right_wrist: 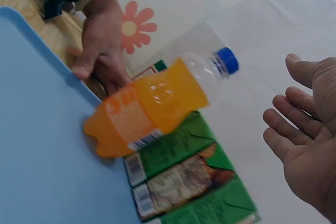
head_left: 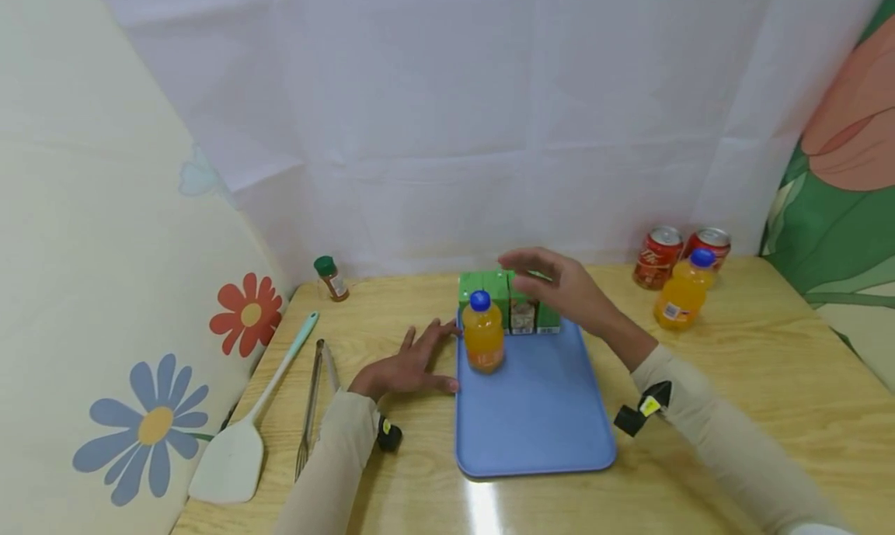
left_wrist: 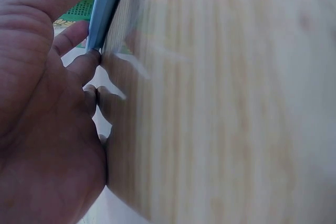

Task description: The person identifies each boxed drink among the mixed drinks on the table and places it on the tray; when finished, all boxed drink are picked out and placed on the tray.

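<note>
A blue tray (head_left: 531, 411) lies on the table. Green drink cartons (head_left: 495, 286) stand in a row at its far end, with a bottle of orange drink (head_left: 483, 335) upright in front of them at the left; its blue cap (right_wrist: 227, 61) is on. My left hand (head_left: 412, 364) rests on the table with spread fingers, thumb and fingertips touching the tray's left edge; the left wrist view shows its palm side (left_wrist: 47, 108) beside the tray rim (left_wrist: 105, 9). Above the cartons hovers my right hand (head_left: 559, 283), fingers loosely bent, holding nothing and apart from the bottle in the right wrist view.
At the back right stand two red cans (head_left: 658, 258) and a second orange drink bottle (head_left: 684, 290). To the left lie a white spatula (head_left: 229, 459) and metal tongs (head_left: 311, 403). A small green-capped jar (head_left: 332, 279) stands by the back wall sheet (head_left: 447, 131).
</note>
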Demonstrator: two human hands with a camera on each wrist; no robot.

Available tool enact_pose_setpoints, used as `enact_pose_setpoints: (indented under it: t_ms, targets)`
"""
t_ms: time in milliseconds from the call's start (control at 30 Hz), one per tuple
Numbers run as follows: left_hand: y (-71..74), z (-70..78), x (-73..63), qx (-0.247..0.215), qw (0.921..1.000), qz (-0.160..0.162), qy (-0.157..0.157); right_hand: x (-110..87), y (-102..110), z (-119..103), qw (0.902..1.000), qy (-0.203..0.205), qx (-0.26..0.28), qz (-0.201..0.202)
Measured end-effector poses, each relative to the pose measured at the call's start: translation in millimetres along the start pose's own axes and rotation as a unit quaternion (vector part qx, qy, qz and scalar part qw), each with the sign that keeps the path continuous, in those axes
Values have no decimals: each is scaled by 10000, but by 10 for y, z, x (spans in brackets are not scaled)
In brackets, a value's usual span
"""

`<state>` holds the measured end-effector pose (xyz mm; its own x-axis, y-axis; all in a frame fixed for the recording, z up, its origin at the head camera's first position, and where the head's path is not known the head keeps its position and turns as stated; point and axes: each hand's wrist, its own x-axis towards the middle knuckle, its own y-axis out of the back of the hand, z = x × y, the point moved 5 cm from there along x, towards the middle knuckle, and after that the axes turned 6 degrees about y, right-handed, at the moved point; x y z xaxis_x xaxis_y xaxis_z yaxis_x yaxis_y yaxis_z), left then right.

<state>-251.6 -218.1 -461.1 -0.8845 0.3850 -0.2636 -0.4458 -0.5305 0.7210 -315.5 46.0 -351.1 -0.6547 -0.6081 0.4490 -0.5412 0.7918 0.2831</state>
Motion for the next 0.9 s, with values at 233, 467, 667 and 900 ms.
enact_pose_setpoints:
  t_ms: [233,467,667,900]
  targets:
    - [-13,-18,4,18,10000,3,20,-60,445,-110,9994,34,-86,334]
    - [19,-1,-13,126,9999,32,-17,-145,875,-265,9974,114,-299,641]
    - [26,-12,-16,144,9999,45,36,-278,1179,-367,9936,87,-628,936]
    - [-9,-42,4,148,9999,12,77,-471,1514,-388,9835,-300,-1265,1261]
